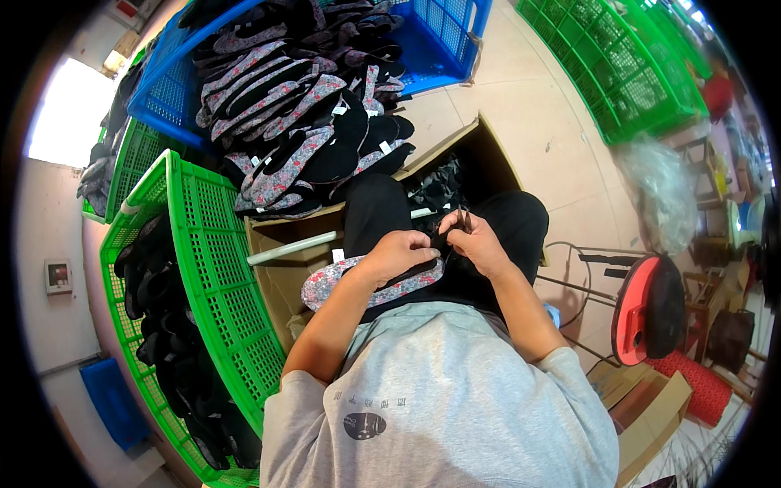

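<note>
A floral slipper with a black inside and a small white tag lies across my lap. My left hand is closed on its edge near one end. Close beside it, my right hand pinches a small dark tool with two pointed tips, which looks like thread snips. Both hands meet over the black part of the slipper, and the fingers hide the exact spot between them. Between my knees stands a cardboard box with dark scraps inside.
Ahead, many similar slippers heap up in and before a blue crate. A green crate of dark footwear stands at my left. A pale bar crosses the box. At right are a red-and-black round stool and a green crate.
</note>
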`<state>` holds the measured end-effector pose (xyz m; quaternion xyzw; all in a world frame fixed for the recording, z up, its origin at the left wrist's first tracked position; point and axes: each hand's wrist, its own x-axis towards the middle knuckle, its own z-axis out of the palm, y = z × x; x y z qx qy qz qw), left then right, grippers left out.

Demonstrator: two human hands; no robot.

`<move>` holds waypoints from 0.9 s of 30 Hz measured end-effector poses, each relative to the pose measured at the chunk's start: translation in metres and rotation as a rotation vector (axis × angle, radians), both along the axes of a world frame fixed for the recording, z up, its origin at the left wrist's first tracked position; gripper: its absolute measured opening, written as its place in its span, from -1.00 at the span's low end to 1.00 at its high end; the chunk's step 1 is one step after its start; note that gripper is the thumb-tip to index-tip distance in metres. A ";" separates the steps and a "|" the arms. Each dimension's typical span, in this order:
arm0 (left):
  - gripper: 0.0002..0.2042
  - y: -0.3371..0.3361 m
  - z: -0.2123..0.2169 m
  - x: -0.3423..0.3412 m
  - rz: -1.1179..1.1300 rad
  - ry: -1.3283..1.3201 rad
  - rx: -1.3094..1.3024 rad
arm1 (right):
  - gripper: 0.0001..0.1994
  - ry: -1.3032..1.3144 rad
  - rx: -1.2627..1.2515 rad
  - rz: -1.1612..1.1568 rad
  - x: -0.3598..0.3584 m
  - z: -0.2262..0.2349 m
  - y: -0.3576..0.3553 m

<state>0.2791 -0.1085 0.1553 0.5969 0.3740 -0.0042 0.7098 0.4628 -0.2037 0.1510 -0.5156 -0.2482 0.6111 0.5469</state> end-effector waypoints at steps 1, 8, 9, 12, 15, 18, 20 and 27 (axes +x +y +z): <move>-0.87 0.000 -0.002 0.001 0.051 -0.006 -0.041 | -0.84 0.012 -0.025 -0.007 0.000 -0.005 0.001; -0.78 -0.004 0.003 0.004 0.127 0.064 0.028 | -0.73 0.047 -0.219 -0.085 0.016 -0.008 -0.009; -0.78 -0.004 0.003 0.005 0.149 0.059 0.013 | -0.74 0.048 -0.256 -0.089 0.019 -0.003 -0.014; -0.79 -0.004 -0.003 0.007 0.190 0.068 -0.040 | -0.64 -0.162 -0.258 0.151 0.028 0.013 -0.031; -0.78 -0.002 -0.005 0.008 0.174 0.082 -0.059 | -0.62 -0.214 -0.263 0.316 0.031 0.015 -0.042; -0.78 -0.001 -0.006 0.009 0.185 0.062 -0.087 | -0.69 -0.086 -0.315 0.472 0.034 0.014 -0.042; -0.79 -0.002 -0.004 0.010 0.208 0.045 -0.088 | -0.73 -0.054 -0.299 0.501 0.029 0.017 -0.037; -0.79 0.000 -0.001 0.011 0.211 0.035 -0.113 | -0.80 -0.038 -0.431 0.566 0.019 0.020 -0.021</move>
